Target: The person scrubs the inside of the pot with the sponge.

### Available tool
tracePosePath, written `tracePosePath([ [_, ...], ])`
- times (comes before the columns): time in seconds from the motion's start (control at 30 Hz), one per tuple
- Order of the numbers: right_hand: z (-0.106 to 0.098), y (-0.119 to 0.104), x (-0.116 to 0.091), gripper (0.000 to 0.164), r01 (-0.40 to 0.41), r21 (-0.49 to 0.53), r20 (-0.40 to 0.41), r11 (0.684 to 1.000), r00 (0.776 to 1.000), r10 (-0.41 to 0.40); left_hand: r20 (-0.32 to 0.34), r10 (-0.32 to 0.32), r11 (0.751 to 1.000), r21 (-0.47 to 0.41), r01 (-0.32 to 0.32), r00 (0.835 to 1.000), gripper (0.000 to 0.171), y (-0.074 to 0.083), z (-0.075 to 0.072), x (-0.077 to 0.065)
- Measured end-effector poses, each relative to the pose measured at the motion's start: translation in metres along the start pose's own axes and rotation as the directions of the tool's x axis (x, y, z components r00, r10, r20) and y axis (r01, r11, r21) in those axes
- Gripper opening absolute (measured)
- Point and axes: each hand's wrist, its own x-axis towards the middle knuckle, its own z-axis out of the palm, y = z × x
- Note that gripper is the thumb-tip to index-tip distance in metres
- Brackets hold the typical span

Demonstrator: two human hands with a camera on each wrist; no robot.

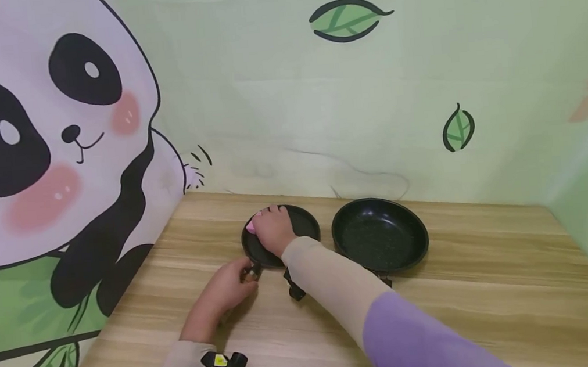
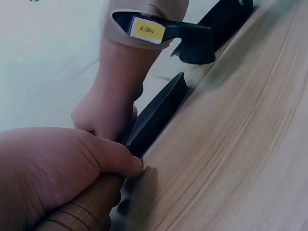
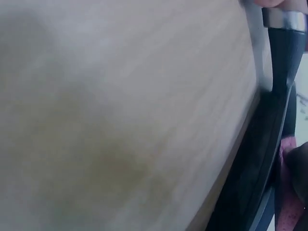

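Note:
A small black frying pan sits on the wooden table, its handle pointing toward me. My left hand grips the brown handle, thumb laid along the top near the pan's end. Inside the pan, my right hand presses a pink cloth against the left part of the surface. Much of the cloth is hidden under the fingers, though a pink strip of it shows along the pan's rim in the right wrist view.
A larger black frying pan stands just right of the small one, its handle mostly hidden behind my right forearm. Behind the wood-grain table rises a light green wall with a panda and leaves.

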Motion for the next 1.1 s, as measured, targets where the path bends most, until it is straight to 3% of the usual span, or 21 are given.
tracePosePath([
  [0.17, -0.001, 0.009, -0.001, 0.023, -0.078, 0.01, -0.003, 0.997, 0.997, 0.078, -0.004, 0.015, 1.0, -0.01, -0.015, 1.0, 0.016, 0.003, 0.006, 0.005],
  [0.27, -0.002, 0.011, -0.004, 0.028, -0.026, 0.009, -0.029, 1.0, 0.999, 0.027, -0.01, 0.018, 1.0, -0.024, -0.018, 1.0, 0.016, 0.005, 0.007, 0.006],
  [0.4, -0.006, 0.012, -0.012, 0.029, 0.114, 0.027, -0.06, 0.993, 0.992, -0.112, -0.013, 0.004, 1.0, -0.022, -0.004, 1.0, 0.016, 0.005, 0.006, 0.005],
  [0.6, -0.012, 0.021, -0.03, 0.027, 0.325, 0.067, -0.056, 0.943, 0.945, -0.322, 0.0, 0.004, 0.999, -0.033, -0.004, 1.0, 0.014, 0.003, 0.005, 0.003],
  [0.8, -0.02, 0.037, -0.049, 0.024, 0.488, 0.108, -0.015, 0.866, 0.872, -0.489, 0.008, -0.031, 0.998, -0.049, 0.031, 0.999, 0.014, -0.001, 0.004, 0.002],
  [0.93, -0.028, 0.047, -0.059, 0.025, 0.542, 0.115, 0.029, 0.833, 0.836, -0.548, 0.016, -0.057, 0.997, -0.053, 0.058, 0.998, 0.014, -0.001, 0.002, 0.0],
  [1.1, -0.032, 0.055, -0.066, 0.026, 0.553, 0.123, 0.046, 0.824, 0.826, -0.561, 0.029, -0.063, 0.997, -0.051, 0.064, 0.998, 0.014, 0.001, 0.001, -0.001],
])
